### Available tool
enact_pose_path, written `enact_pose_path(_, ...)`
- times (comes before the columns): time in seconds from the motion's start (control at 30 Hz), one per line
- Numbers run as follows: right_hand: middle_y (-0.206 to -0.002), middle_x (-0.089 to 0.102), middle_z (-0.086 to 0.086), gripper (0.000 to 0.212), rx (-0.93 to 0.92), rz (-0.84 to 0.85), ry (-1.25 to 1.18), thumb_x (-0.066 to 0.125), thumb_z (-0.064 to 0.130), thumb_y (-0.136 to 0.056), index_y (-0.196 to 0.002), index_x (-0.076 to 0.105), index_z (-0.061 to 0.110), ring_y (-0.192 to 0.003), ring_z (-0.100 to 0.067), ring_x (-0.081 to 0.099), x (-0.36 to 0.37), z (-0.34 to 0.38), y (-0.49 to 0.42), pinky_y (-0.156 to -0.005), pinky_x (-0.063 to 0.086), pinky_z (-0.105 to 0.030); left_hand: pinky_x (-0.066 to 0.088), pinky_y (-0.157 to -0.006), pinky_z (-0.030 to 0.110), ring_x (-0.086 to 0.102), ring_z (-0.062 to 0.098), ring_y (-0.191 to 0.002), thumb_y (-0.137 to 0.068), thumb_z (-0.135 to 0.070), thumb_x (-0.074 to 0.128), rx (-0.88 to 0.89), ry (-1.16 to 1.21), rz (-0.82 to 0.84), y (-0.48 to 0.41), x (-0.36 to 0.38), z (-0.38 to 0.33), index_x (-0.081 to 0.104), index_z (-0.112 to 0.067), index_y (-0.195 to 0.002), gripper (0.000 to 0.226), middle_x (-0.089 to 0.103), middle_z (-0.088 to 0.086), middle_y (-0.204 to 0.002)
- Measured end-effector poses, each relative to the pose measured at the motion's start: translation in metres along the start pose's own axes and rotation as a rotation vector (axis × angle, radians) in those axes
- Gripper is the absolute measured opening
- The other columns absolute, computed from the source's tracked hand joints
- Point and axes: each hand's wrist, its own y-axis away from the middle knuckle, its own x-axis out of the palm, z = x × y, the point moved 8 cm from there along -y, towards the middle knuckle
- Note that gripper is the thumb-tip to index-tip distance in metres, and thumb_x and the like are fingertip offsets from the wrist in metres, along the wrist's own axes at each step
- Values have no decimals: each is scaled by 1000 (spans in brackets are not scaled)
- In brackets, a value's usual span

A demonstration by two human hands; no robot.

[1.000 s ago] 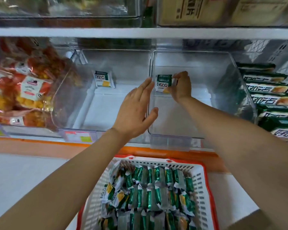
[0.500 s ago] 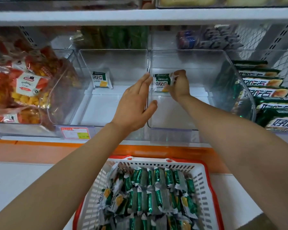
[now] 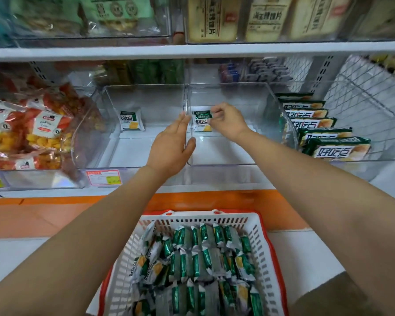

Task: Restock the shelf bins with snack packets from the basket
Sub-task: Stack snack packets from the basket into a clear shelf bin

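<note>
Green packet [image 3: 201, 124] pinched by fingers [image 3: 215, 111] of right hand [image 3: 229, 125]; left hand [image 3: 169, 149] fingers straight.

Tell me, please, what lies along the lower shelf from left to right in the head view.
Orange snack bags → lone packet → left hand → held packet → right hand → row of green packs.

Soft, even indoor light with no hard shadows, dimmer under the upper shelf [image 3: 123, 52]; pale glare on the clear bin [image 3: 242, 94] walls and the foil packets [image 3: 198, 261] in the basket [image 3: 201, 216]; wide-angle stretch bows the frame edges, and the top boxes [image 3: 214, 19] look slightly blurred.
</note>
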Motion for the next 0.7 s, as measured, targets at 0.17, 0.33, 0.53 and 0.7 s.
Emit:
enact_pose_path(0.17, -76, 60, -2, 7, -70, 59, -133, 61, 10, -93, -99, 61, 13, -61, -17, 62, -9, 32, 56, -59, 47, -22, 32, -110, 38, 31, 27, -143, -102, -30, 43, -44, -38, 48, 32, -6, -14, 17, -14, -157, 62, 14, 3, -164)
enact_pose_path(0.33, -69, 65, -3, 8, -168, 110, -131, 58, 15, -95, -91, 65, 12, -52, -13, 57, -5, 53, 123, -55, 46, -23, 32, -111, 42, 33, 30, -142, -100, -26, 48, -38, -95, 81, 72, -6, -26, 24, -8, -154, 62, 15, 8, -164)
enact_pose_path(0.53, -65, 67, -4, 16, -218, 209, 4, 60, 15, -93, -78, 66, 12, -57, -15, 62, 29, 27, 185, -65, 56, -36, 13, -120, 44, 14, 29, -150, -95, -24, 52, -37, -277, 134, 121, 14, -8, 33, -7, -150, 61, 13, 12, -163)
enact_pose_path(0.7, -87, 65, 3, 14, -74, 303, 140, 58, 23, -96, -99, 67, 13, -78, -10, 59, 62, -22, 206, -77, 55, -35, 12, -121, 45, 13, 31, -150, -93, -22, 55, -69, -292, 161, 150, 36, 14, 31, -10, -151, 64, 3, 12, -164)
